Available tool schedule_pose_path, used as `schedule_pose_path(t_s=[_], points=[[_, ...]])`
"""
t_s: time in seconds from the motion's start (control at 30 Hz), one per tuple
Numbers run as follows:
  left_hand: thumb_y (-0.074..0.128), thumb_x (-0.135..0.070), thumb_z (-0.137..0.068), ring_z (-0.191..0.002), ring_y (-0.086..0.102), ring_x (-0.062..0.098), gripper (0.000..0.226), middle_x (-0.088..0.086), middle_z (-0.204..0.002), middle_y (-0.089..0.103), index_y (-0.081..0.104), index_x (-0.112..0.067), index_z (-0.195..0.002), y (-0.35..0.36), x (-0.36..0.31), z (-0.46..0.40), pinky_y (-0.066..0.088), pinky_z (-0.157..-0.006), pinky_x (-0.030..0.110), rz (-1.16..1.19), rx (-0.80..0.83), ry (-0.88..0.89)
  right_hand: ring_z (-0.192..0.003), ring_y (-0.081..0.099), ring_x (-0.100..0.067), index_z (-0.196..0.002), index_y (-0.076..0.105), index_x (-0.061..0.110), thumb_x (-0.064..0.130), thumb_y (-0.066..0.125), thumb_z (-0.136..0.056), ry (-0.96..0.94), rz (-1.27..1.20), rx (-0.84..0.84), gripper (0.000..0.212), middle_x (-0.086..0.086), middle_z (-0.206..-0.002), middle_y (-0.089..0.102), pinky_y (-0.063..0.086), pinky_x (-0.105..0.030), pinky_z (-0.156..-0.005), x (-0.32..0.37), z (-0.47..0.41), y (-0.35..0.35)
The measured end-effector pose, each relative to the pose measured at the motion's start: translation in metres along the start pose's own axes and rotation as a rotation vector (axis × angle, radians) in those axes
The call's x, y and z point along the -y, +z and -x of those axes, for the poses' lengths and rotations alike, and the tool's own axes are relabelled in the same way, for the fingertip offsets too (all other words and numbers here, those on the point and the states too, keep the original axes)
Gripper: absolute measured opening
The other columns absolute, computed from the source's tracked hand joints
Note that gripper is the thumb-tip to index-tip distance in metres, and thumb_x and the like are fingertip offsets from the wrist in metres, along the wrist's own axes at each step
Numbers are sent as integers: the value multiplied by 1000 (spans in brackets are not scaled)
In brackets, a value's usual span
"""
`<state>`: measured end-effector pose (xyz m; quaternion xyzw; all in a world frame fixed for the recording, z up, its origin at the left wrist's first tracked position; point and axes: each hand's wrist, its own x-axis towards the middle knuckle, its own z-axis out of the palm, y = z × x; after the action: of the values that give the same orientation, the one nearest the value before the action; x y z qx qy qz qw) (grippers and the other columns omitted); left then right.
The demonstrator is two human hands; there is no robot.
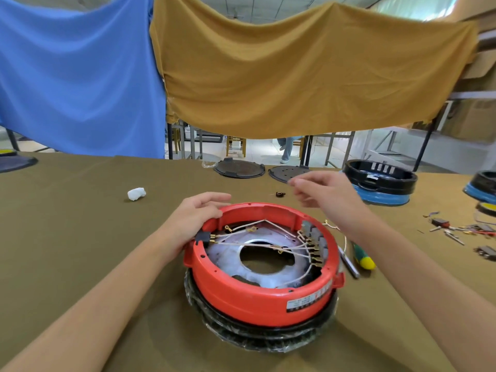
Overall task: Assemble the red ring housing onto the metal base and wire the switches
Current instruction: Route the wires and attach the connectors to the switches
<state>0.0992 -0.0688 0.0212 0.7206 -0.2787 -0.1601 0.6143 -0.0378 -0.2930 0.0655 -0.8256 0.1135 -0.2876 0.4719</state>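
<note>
Red ring housing (261, 267), wired inside, under resting left hand (196, 218); right hand (319, 189) hovers loosely curled.

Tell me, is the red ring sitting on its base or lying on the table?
On its base. The red ring sits on a black, plastic-wrapped base, above the table.

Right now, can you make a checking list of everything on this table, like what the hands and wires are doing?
Surface: table under an olive-brown cloth.
Job's things: red ring housing sits on a dark plastic-wrapped base; metal plate inside it.
Clutter: white wad, green-yellow screwdriver, loose small parts, two dark discs, black-and-blue housing.
Grippers: left hand rests on the ring's far-left rim; right hand hovers above, fingertips pinched, contents too small to tell.
Cables: pale wires cross inside to the switch terminals.
Surroundings: blue cloth and mustard cloth hanging behind.
</note>
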Motion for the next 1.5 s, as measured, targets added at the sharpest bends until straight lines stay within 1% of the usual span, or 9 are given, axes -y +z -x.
schedule_pose_path(t_s=[0.17,0.27,0.37,0.53,0.77,0.97,1.1,1.27,1.5], points=[[53,2,-88,-83,68,15,42,-7,-110,71,71,-31,-108,-12,-7,2,53,-77,35,-187,-57,60,-79,60,-12,-104,73,9,8,56,-94,260,138,-257,20,-3,-92,69,47,-24,-67,-62,-7,-35],[57,1,-89,-86,69,12,42,-9,-114,70,70,-33,-110,-16,-8,1,52,-75,27,-155,-79,68,-103,58,-20,-113,71,12,14,57,-94,235,554,-197,24,-4,-112,69,48,-33,-87,-88,-10,-37],[59,-3,-94,-105,69,13,38,-9,-123,69,67,-30,-120,-14,-3,0,53,-91,31,-62,-5,12,-123,47,-30,-126,65,12,30,60,-96,289,856,-33,35,-8,-125,64,42,-42,-103,-99,-16,-35],[51,11,-91,-103,72,18,45,-6,-117,73,69,-20,-118,-11,0,-3,55,-84,30,45,20,-28,-83,63,-21,-96,70,12,29,67,-92,329,931,59,18,-4,-88,69,56,-36,-79,-106,-25,-31],[51,12,-88,-103,70,14,52,-10,-113,73,74,-30,-107,-6,-3,-2,56,-89,36,-80,-76,25,-92,56,-26,-94,64,10,28,54,-99,262,1022,42,21,-7,-93,58,54,-42,-84,-110,-29,-37],[43,10,-86,-82,67,-1,63,-18,-120,62,64,-44,-112,-11,-8,0,51,-65,16,-286,-80,35,-78,58,-21,-89,53,17,24,49,-102,74,486,-365,15,-4,-88,56,44,-31,-60,-93,-22,-46],[49,3,-92,-112,62,3,55,-19,-127,62,63,-43,-118,-15,-9,0,49,-96,30,-238,-39,-12,-66,62,-13,-93,57,15,22,51,-102,141,9,-431,13,-5,-85,60,58,-34,-65,-81,-18,-45],[42,13,-93,-104,71,14,57,-7,-124,70,69,-30,-118,-10,-7,2,53,-89,33,-61,-3,-68,-71,55,-10,-111,57,-3,13,59,-95,366,-937,-119,23,-11,-99,56,53,-18,-61,-65,-7,-44],[34,19,-84,-104,62,-1,72,-15,-121,62,64,-33,-122,14,-9,3,48,-71,18,-186,-126,-25,-78,70,-16,-97,56,5,7,59,-90,319,-1205,116,8,-20,-105,72,58,-25,-68,-48,1,-34]])
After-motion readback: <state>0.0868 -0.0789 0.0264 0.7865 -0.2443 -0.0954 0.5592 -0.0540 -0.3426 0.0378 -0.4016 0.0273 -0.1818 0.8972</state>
